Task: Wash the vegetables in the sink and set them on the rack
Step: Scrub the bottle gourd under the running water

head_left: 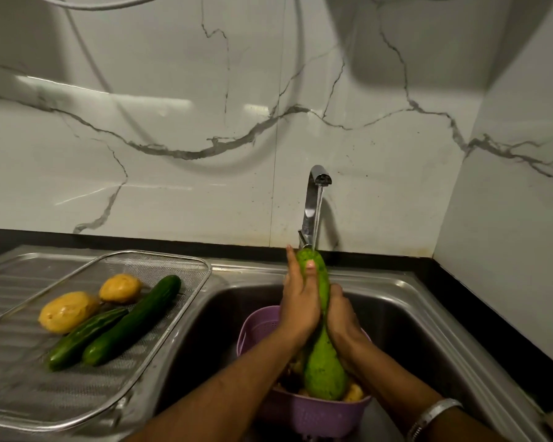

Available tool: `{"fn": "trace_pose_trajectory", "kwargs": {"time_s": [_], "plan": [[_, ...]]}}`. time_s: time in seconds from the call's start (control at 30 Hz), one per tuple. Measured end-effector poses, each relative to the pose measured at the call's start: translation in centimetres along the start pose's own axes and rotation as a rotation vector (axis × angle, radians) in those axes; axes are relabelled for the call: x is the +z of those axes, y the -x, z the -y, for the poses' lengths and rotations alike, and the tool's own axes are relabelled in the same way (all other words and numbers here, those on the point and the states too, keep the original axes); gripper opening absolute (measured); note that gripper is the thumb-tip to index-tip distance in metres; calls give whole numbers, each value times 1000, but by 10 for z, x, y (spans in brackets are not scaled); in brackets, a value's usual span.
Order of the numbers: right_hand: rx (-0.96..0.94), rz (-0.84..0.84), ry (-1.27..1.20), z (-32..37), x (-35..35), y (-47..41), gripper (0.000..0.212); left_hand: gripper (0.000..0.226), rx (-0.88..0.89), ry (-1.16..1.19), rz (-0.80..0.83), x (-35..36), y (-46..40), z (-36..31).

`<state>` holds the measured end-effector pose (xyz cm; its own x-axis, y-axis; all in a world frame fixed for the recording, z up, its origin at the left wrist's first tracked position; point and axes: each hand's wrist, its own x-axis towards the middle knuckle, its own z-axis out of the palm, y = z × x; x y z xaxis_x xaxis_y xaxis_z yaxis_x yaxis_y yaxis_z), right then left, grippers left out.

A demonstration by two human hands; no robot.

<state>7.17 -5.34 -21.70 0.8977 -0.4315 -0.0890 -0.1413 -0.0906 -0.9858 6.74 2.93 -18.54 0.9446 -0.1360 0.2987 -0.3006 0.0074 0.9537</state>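
A long bottle gourd (pixel 320 352), pale green with a matt, finely speckled skin, stands almost upright over the steel sink (pixel 406 317). Its thick rounded end rests low in a purple plastic colander (pixel 304 413), and its narrower top reaches the thin stream of water falling from the chrome tap (pixel 313 202). The left hand (pixel 300 301) lies against the left side of the gourd, the fingers stretched upward along it and the thumb laid across the front of the skin. The right hand (pixel 344 320) grasps the slim middle part from the right side, its fingers wrapped around it. A silver bangle (pixel 434 413) sits on the right wrist. Some yellowish potatoes show inside the perforated colander, beside the gourd's base.

To the left of the sink, a flat wire mesh rack (pixel 160 263) with a rounded metal rim lies on the ribbed steel drainboard (pixel 10 301). On it are two dark green cucumbers (pixel 134 317), glossy and lying side by side at a diagonal, and two wet yellow potatoes (pixel 67 311) touching them on the far-left side.

Behind the sink runs a black counter edge (pixel 141 242), and above it the wall is covered with glossy white marble-look tiles (pixel 173 122) with grey veins, meeting in a corner at the right.
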Motion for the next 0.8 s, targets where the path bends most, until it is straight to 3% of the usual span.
{"fn": "trace_pose_trajectory", "kwargs": {"time_s": [0.1, 0.17, 0.27, 0.33, 0.43, 0.5, 0.6, 0.67, 0.73, 0.8], "plan": [[78, 122, -166, 8, -3, 3, 56, 45, -215, 343, -47, -14, -9, -7], [126, 238, -300, 11, -6, 7, 58, 50, -381, 619, 0, -20, -10, -14], [209, 387, -344, 15, -11, 15, 68, 48, -430, 653, 64, -27, -17, -23], [179, 316, -287, 8, -11, 15, 66, 27, -392, 669, 71, -28, -20, -26], [-35, 40, 110, 0, -8, 16, 63, 13, -338, 676, 63, -27, -21, -27], [-76, -77, 286, -1, -11, 22, 66, 19, -294, 560, -6, -26, -22, -28], [-137, -115, 516, 1, -14, 27, 58, 42, -129, 199, -182, -23, -23, -23], [-138, -176, 515, 6, -13, 30, 58, 37, 171, -196, -199, -20, -18, -17], [-113, -217, 433, 9, -12, 30, 59, 30, 485, -568, -104, -16, -13, -13], [-139, -209, 467, 12, -9, 29, 59, 30, 617, -810, -89, -21, -16, -17]]}}
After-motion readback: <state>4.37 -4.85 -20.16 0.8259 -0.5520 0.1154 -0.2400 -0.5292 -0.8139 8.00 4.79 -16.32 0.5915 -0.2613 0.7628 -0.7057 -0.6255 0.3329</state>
